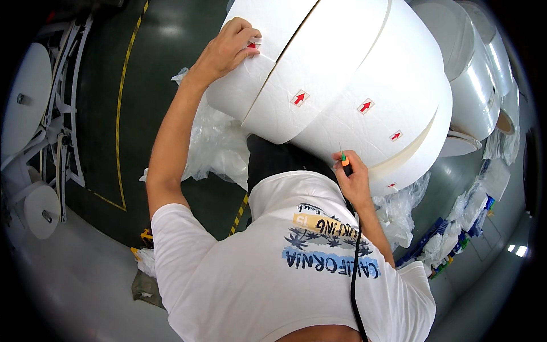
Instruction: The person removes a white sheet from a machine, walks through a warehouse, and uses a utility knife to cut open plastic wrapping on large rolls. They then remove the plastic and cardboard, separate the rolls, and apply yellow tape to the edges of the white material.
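Large white rolls (pixel 336 51) of sheet material lie side by side before me, with a dark gap between two of them. My left hand (pixel 231 48) rests on the leftmost roll, thumb and fingers pinching a red-arrow sticker (pixel 252 45). More stickers with red arrows, such as this one (pixel 299 98), sit across the other rolls. Close to the rolls' near side, my right hand (pixel 354 179) is closed around a slim pointed tool (pixel 345 163) with an orange and green handle. Its thin tip points away from me, towards the white surface; whether it touches cannot be made out.
Crumpled clear plastic film (pixel 213 142) lies on the floor beside and below the rolls. Wrapped rolls (pixel 476 85) stand at the right. A white machine frame (pixel 71 108) with discs is at the far left, near a yellow-black floor line (pixel 121 97). A black cord (pixel 354 273) crosses my shirt.
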Motion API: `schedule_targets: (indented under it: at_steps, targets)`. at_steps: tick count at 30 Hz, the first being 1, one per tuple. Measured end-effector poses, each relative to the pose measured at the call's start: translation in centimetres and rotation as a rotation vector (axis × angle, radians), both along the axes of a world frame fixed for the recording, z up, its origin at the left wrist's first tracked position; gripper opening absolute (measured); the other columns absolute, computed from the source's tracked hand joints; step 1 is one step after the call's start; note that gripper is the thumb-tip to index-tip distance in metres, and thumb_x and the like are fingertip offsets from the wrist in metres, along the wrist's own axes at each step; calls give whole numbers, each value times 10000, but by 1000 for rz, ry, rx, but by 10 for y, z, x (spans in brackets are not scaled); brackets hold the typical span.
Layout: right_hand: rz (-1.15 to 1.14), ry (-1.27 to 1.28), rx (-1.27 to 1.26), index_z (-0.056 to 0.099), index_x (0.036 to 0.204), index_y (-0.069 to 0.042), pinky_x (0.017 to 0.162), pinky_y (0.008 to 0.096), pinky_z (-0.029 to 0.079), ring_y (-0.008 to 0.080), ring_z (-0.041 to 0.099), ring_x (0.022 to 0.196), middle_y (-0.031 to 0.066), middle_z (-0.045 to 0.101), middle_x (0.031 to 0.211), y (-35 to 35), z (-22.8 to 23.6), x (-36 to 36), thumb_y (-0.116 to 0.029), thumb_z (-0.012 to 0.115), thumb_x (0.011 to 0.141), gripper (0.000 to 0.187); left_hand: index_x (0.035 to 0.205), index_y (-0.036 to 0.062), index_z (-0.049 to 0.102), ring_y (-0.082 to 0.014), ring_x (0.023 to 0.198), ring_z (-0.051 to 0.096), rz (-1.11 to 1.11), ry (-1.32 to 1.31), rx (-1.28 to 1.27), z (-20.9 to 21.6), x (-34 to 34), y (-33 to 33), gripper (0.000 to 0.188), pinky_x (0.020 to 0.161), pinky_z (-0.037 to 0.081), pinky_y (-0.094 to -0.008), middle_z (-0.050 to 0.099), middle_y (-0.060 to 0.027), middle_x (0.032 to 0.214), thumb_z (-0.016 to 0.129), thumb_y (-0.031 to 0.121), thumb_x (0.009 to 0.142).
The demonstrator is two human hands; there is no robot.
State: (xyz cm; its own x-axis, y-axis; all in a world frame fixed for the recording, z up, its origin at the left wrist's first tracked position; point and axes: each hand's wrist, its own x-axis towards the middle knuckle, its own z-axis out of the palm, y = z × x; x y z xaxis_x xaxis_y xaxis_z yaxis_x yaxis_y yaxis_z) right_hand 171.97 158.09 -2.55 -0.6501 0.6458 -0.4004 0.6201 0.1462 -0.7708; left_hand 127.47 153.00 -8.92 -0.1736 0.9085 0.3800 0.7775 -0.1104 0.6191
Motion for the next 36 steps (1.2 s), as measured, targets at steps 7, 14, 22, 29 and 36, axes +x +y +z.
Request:
schedule_targets:
  at_steps: [7,14,22,29,36]
  targets:
    - [-13,11,-25,655,1074,15,824,357,544,271,694,881,152,688,1007,-2,3,-1,51,616,857,224,973,49,631,-238,923,595,-43,91,-73,5,1,8,151,762,522,-361,569,-62,1013,721,-10,868]
    - [-2,28,-16,660,1077,17,813,356,546,267,691,857,151,684,999,0,0,0,63,609,850,237,922,74,616,-219,996,590,-28,158,-110,-4,-3,7,144,756,535,-387,558,-26,1013,676,-39,856]
    - [-17,19,-36,665,1073,18,803,355,542,264,686,846,155,675,982,0,3,-2,64,602,837,248,940,39,586,-247,999,565,-82,-2,-49,-7,-8,-6,190,838,504,-378,555,-61,1045,595,-123,841]
    - [-20,14,-47,664,1067,23,822,368,539,294,686,864,164,676,983,2,1,-2,50,615,842,231,951,14,574,-264,985,559,-120,-77,-68,-5,-11,-13,178,864,493,-380,531,-93,1070,595,-138,861]
    - [-20,4,-39,663,1066,25,849,382,538,329,695,928,172,686,1008,4,-2,0,44,626,850,220,953,11,574,-252,964,561,-125,-200,-110,-7,-12,-17,160,846,495,-358,518,-96,1111,600,-135,891]
